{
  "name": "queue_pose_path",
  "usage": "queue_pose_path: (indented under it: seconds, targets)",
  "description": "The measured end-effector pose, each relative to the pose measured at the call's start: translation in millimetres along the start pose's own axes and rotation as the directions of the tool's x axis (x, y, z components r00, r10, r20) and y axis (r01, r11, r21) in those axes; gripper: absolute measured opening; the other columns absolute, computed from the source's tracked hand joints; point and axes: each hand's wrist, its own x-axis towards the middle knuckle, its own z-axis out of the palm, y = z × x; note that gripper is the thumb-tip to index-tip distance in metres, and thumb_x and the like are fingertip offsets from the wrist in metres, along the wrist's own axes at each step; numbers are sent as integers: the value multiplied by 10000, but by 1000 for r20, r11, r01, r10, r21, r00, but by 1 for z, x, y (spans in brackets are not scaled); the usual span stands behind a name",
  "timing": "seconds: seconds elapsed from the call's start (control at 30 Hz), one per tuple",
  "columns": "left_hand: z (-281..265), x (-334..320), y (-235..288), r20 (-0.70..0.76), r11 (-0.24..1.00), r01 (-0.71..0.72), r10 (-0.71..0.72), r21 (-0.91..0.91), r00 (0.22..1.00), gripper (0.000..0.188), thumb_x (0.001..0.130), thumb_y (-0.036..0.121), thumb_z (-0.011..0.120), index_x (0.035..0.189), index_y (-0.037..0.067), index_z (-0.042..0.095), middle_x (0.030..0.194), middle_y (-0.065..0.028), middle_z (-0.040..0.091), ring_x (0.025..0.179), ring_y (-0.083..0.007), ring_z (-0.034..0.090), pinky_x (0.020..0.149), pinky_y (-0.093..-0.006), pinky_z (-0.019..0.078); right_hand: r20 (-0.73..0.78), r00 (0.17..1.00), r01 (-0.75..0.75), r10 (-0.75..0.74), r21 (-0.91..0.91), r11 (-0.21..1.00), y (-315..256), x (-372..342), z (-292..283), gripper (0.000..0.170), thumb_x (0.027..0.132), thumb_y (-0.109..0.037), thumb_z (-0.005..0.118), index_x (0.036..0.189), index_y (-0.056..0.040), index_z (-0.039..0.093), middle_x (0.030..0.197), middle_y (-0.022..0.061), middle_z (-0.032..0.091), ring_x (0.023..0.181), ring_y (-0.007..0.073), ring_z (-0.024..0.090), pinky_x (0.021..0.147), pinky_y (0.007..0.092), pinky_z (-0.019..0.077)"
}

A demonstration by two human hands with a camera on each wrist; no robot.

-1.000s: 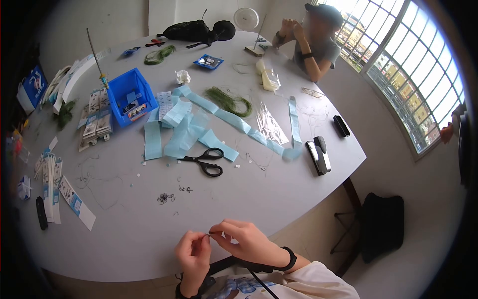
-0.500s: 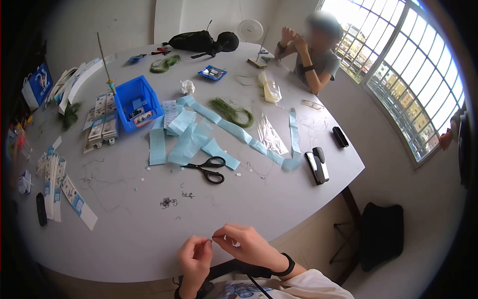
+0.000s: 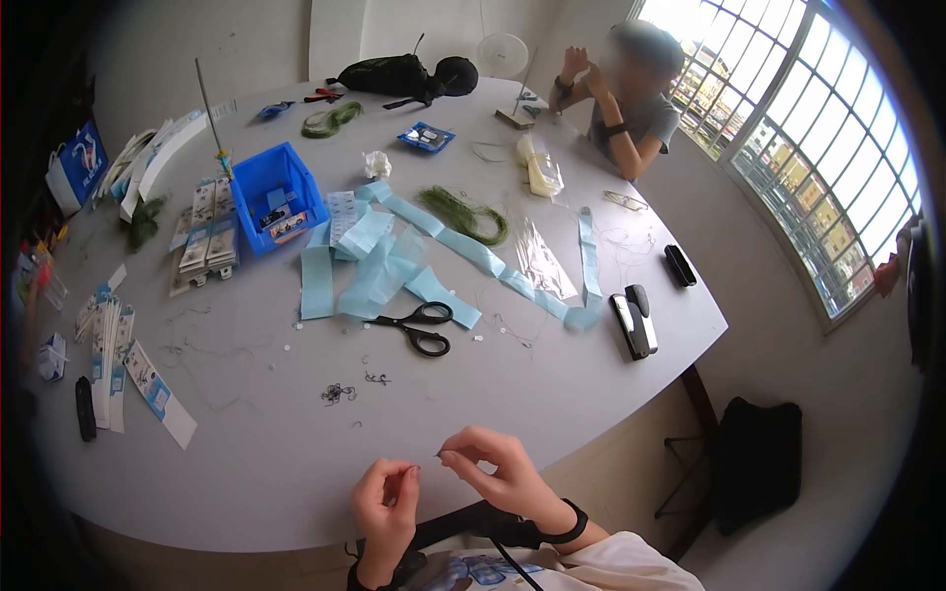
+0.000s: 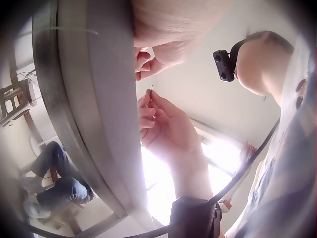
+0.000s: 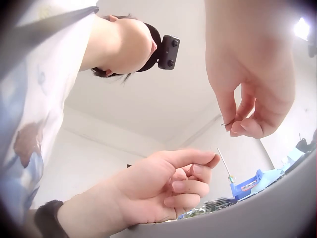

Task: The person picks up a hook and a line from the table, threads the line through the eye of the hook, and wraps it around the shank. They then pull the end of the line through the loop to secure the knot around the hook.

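Note:
In the head view my right hand (image 3: 501, 475) pinches a small dark hook (image 3: 439, 454) between thumb and forefinger. Its thin dark end sticks out past the fingertips (image 5: 229, 128) in the right wrist view. My left hand (image 3: 386, 502) faces it a short way off, thumb and forefinger pressed together and the other fingers curled. Nothing shows between those fingertips. Both hands are over the near edge of the table. Beyond them lies a small heap of dark hooks (image 3: 337, 395), with a few loose ones beside it.
Black-handled scissors (image 3: 426, 328) lie by light-blue strips (image 3: 379, 281). Around them are a blue bin (image 3: 279, 197), green line bundles (image 3: 463, 215), a stapler (image 3: 636, 321) and printed cards (image 3: 161, 396). Another person (image 3: 636, 108) sits at the far right corner. A black chair (image 3: 754, 463) stands right.
My two hands, fingertips together before, have come apart. The right has moved right and slightly up with the hook; the left has stayed nearly in place. The head view has shifted a little.

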Motion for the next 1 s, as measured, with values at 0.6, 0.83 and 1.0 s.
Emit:
queue_pose_path:
  seconds: [0.6, 0.83, 1.0]
  targets:
    - [-1, 0, -2, 45, 997, -42, 40, 60, 998, 92, 812, 63, 623, 758, 3, 579, 562, 7, 486, 501, -34, 408, 452, -190, 306, -23, 998, 61, -56, 378, 924, 10, 0, 24, 109, 863, -90, 571, 908, 1, 610, 937, 60, 600, 790, 102, 546, 670, 234, 445]
    - [-1, 4, 11, 143, 971, -157, 132, 181, 981, 32, 782, 33, 615, 786, 8, 597, 634, -29, 563, 532, -86, 479, 493, -217, 355, -116, 990, 6, 81, 606, 795, 2, 4, 21, 107, 866, -84, 571, 874, 18, 604, 904, 49, 582, 730, 83, 495, 642, 216, 408]
    - [1, 14, 32, 138, 848, -361, 334, 388, 932, 71, 739, 33, 636, 804, 52, 612, 686, -46, 592, 630, -183, 538, 582, -278, 396, -86, 994, 17, 63, 709, 705, -6, 8, 21, 107, 858, -88, 578, 869, 15, 606, 893, 48, 588, 698, 83, 463, 632, 223, 392]
